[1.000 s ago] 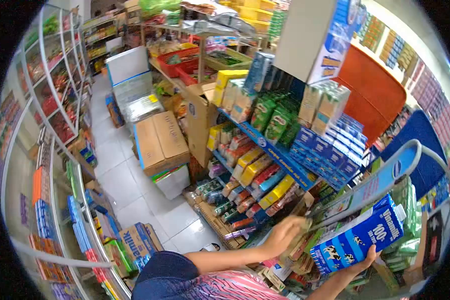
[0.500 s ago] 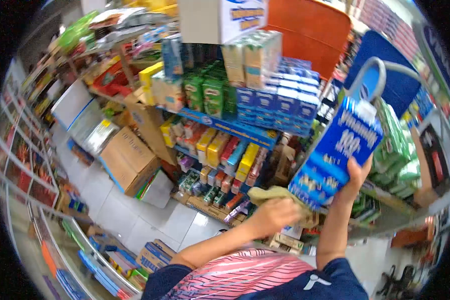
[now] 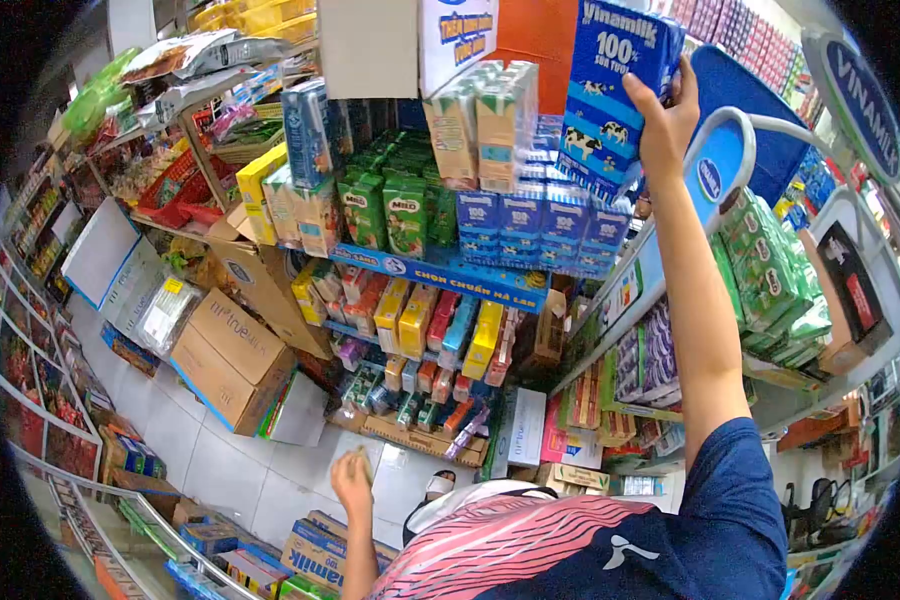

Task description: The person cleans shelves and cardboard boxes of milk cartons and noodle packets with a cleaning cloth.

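Observation:
High on the right, my right hand [image 3: 665, 125] grips a large blue Vinamilk milk carton [image 3: 597, 95] from its right side, arm stretched out. The carton is upright with a slight tilt, its cow print facing me. Its lower end overlaps the stacked small blue milk packs [image 3: 520, 225] on the display shelf. Low in front of my body, my left hand [image 3: 352, 482] is closed on a cloth [image 3: 367, 465], of which only a yellowish edge shows past the fingers.
Green Milo packs [image 3: 385, 215] and tall beige cartons [image 3: 507, 130] stand left of the blue packs. Small boxes [image 3: 420, 320] fill lower shelves. An opened cardboard box [image 3: 232, 355] sits on the tiled floor at left; a Vinamilk rack [image 3: 710, 180] stands at right.
My right hand has raised the milk carton up and forward, over the blue packs. My left hand, with the cloth, has drawn away from the carton, down to the left.

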Demonstrator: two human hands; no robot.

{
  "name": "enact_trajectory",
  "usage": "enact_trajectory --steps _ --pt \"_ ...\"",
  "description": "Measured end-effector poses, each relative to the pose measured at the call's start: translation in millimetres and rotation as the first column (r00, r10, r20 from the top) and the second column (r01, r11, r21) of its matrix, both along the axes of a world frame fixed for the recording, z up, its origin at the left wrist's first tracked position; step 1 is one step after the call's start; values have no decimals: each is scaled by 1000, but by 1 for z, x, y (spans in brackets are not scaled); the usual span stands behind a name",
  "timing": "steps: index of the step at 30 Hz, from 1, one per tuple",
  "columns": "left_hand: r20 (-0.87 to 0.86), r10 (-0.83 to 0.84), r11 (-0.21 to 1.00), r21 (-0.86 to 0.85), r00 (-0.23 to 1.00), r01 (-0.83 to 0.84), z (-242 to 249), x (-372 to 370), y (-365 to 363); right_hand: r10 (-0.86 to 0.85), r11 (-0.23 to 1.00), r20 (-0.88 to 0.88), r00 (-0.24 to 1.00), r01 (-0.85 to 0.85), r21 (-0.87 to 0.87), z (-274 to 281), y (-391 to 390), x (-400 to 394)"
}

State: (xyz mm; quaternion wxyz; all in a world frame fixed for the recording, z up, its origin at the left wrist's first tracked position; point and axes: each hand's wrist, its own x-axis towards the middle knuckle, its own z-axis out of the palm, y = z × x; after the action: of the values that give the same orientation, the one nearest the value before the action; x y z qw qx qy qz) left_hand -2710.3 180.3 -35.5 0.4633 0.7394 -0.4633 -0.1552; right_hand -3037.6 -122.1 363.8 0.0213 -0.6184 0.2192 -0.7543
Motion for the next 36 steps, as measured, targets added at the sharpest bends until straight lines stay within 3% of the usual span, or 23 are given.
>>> enact_trajectory --steps 1,2,4,7,8,10,11,13,17,20,23,25,27,29,31,32,33,34,35,36 --pt "-84 157 988 6 984 -157 -3 8 0 -33 999 -40 999 33 -6 -1 -9 2" --pt "-88 161 987 0 983 -162 -11 15 -1 12 999 -32 999 -11 31 -2 -16 4" --pt "-385 226 961 -61 895 -269 -26 26 -7 54 997 -23 998 -53 64 -2 -20 14" --pt "-448 217 955 -87 867 -284 -42 22 -21 -113 990 -41 993 115 76 -3 -27 30" --pt "-493 177 970 -60 852 -236 -45 22 -26 -277 959 -40 960 279 51 -4 -28 37" --pt "-458 143 984 -32 877 -177 -32 16 -42 -551 832 -72 831 554 27 -7 -19 51" --pt "-427 114 991 -16 897 -134 -26 14 -51 -600 790 -127 790 610 62 -10 -18 54" --pt "-389 75 996 -6 918 -84 -21 16 -68 -630 761 -120 768 640 105 -11 -9 66" --pt "-395 -34 999 -15 918 31 15 9 -103 -783 622 -36 621 779 -83 -23 -16 77" --pt "-414 -97 995 -40 905 88 25 8 -116 -831 555 -17 556 827 -93 -27 -19 85" --pt "-371 -99 995 -51 923 87 36 1 -114 -819 574 -36 573 815 -76 -29 -16 87" --pt "-397 -96 995 -51 913 82 28 -2 -103 -777 628 -92 623 777 -45 -32 -10 84" --pt "-333 -52 997 -78 942 27 8 -7 -79 -743 669 -109 660 728 -151 -43 -12 69" --pt "-419 45 997 -37 907 -67 -6 -12 -55 -476 875 -60 877 467 -129 -60 2 61" --pt "-609 73 995 -13 790 -101 1 -21 -31 -261 959 63 963 266 -95 -76 60 79" --pt "-618 95 992 -10 780 -129 4 -23 -20 -138 977 165 977 161 -138 -100 78 89" --pt "-627 113 988 -12 771 -154 5 -25 -8 -28 993 -126 992 13 -115 -124 101 81" --pt "-593 140 984 -4 793 -177 5 -28 4 -47 998 -386 921 29 -51 -157 123 80" --pt "-560 161 981 1 812 -194 6 -29 14 221 975 -415 883 -185 125 -205 138 81" --pt "-619 160 979 0 769 -203 13 -32 22 373 922 -499 782 -251 296 -237 156 89"
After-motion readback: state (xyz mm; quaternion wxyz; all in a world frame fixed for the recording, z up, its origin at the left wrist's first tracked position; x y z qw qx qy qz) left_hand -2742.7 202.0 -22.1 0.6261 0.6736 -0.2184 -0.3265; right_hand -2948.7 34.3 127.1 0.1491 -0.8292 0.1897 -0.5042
